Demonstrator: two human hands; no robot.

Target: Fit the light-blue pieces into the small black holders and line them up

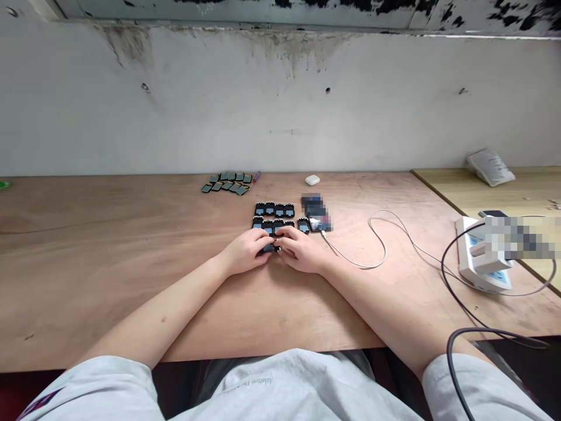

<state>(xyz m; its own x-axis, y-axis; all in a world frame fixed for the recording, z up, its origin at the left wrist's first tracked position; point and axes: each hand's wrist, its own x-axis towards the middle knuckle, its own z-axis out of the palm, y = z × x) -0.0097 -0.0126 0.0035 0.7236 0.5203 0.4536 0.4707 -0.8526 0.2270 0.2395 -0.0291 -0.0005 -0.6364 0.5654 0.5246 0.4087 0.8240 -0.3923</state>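
At the middle of the table, my left hand (246, 252) and my right hand (303, 251) meet over a small black module (267, 248) with a bluish-grey face. The fingers of both are closed around it from either side, hiding part of it. Just beyond my fingertips lies a row of similar black modules (258, 223), some partly covered by my hands. A second row of black modules (274, 210) sits behind. To the right of the nearer row is a single black module (303, 225), close to a phone.
Several green-faced boards (227, 186) lie at the back beside a purple-handled tool (257, 176). A white case (312, 180) stands near the wall. From the phone (313, 207), a white cable (385, 248) runs right towards a power strip (488, 282). A black cable (453, 280) loops nearby.
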